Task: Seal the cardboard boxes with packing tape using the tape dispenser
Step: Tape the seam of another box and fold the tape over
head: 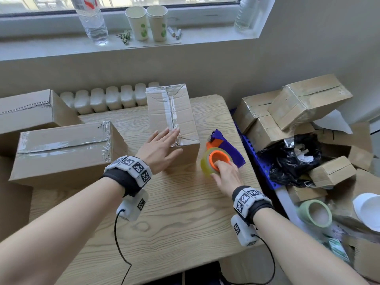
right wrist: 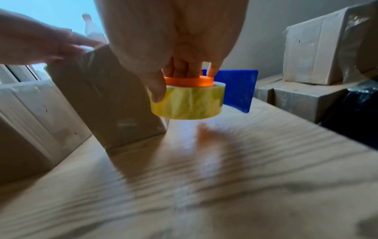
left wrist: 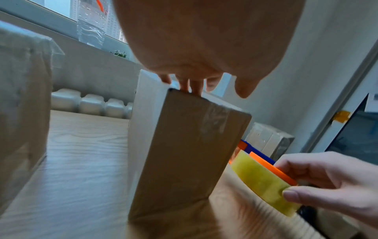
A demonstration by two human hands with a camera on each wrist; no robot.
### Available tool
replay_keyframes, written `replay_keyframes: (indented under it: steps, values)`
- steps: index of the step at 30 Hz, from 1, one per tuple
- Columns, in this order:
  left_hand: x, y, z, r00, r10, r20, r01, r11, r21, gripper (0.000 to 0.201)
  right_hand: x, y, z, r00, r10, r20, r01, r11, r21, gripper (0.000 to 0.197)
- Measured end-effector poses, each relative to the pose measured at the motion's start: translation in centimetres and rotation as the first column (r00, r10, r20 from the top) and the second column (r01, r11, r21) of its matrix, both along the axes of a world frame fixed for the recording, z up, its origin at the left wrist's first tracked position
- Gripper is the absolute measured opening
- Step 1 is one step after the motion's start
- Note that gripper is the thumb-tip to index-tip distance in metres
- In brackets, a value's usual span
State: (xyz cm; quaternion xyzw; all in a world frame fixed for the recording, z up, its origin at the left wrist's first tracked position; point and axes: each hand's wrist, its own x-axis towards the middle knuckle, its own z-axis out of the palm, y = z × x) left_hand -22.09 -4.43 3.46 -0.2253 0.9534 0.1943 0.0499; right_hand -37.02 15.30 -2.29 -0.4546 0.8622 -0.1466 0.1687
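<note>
A taped cardboard box (head: 172, 118) stands in the middle of the wooden table (head: 174, 212). My left hand (head: 160, 149) lies flat on its near top edge, fingers straight; the left wrist view shows the fingertips (left wrist: 190, 85) on the box's (left wrist: 184, 153) top corner. Just right of the box is the tape dispenser (head: 222, 153), with a yellowish tape roll, orange hub and blue blade guard. My right hand (head: 226, 173) grips it, fingers inside the orange hub and thumb on the roll's outside. In the right wrist view the dispenser (right wrist: 188, 100) hangs slightly above the table.
A second taped box (head: 63, 151) lies at the left of the table, with a larger box (head: 30, 110) behind it. Several small taped boxes (head: 298, 108), a black bag (head: 292, 159) and a green tape roll (head: 314, 212) are piled to the right. A radiator (head: 109, 97) stands behind.
</note>
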Motion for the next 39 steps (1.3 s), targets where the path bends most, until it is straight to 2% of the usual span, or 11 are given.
replay_keyframes:
  steps: [3, 7, 10, 12, 15, 19, 24, 28, 30, 33, 39]
  values:
    - [-1.7, -0.7, 2.1, 0.999, 0.012, -0.036, -0.010, 0.999, 0.053, 0.056, -1.7, 0.0, 2.4, 1.000, -0.008, -0.024, 0.002, 0.977, -0.215, 0.016]
    - [-4.9, -1.2, 5.3, 0.968, -0.128, -0.218, 0.112, 0.990, -0.085, 0.052, -3.4, -0.5, 6.6, 0.991, 0.052, -0.120, -0.092, 0.928, -0.360, 0.024]
    - [-6.6, -2.0, 7.8, 0.935, -0.214, -0.283, 0.166, 0.969, -0.184, 0.051, -4.1, -1.0, 8.9, 0.967, 0.179, -0.183, -0.233, 0.914, -0.332, 0.027]
    - [-7.2, -2.6, 9.3, 0.943, -0.246, -0.225, 0.182, 0.945, -0.274, 0.048, -4.1, -1.5, 9.8, 0.944, 0.251, -0.213, -0.304, 0.912, -0.274, 0.025]
    - [-7.3, -3.1, 10.6, 0.958, -0.273, -0.094, 0.216, 0.894, -0.392, 0.029, -3.9, -2.5, 10.8, 0.913, 0.329, -0.240, -0.383, 0.894, -0.233, 0.026]
    - [-6.0, -3.4, 11.3, 0.956, -0.234, -0.178, 0.161, 0.923, -0.349, 0.017, -3.7, -3.7, 11.9, 0.878, 0.392, -0.276, -0.449, 0.873, -0.189, 0.026]
    - [-4.8, -4.3, 11.7, 0.960, -0.200, -0.198, 0.120, 0.928, -0.354, 0.014, -3.4, -5.6, 12.9, 0.882, 0.429, -0.193, -0.459, 0.876, -0.147, 0.022]
    - [-4.0, -4.6, 11.6, 0.969, -0.184, -0.165, 0.121, 0.936, -0.330, 0.013, -3.7, -7.1, 14.4, 0.944, 0.331, 0.008, -0.320, 0.919, -0.232, 0.032]
    - [-3.9, -4.6, 11.4, 0.975, -0.186, -0.118, 0.139, 0.937, -0.321, 0.015, -4.2, -7.8, 15.2, 0.953, 0.300, 0.047, -0.283, 0.934, -0.219, 0.034]
    - [-3.6, -5.1, 11.2, 0.989, -0.099, -0.114, 0.076, 0.979, -0.189, 0.013, -4.7, -8.3, 15.8, 0.965, 0.256, 0.052, -0.241, 0.949, -0.203, 0.036]
    - [-2.6, -5.3, 12.2, 0.992, 0.037, -0.118, -0.029, 0.997, 0.070, 0.037, -6.2, -8.7, 17.9, 0.968, 0.183, 0.169, -0.157, 0.975, -0.157, 0.027]
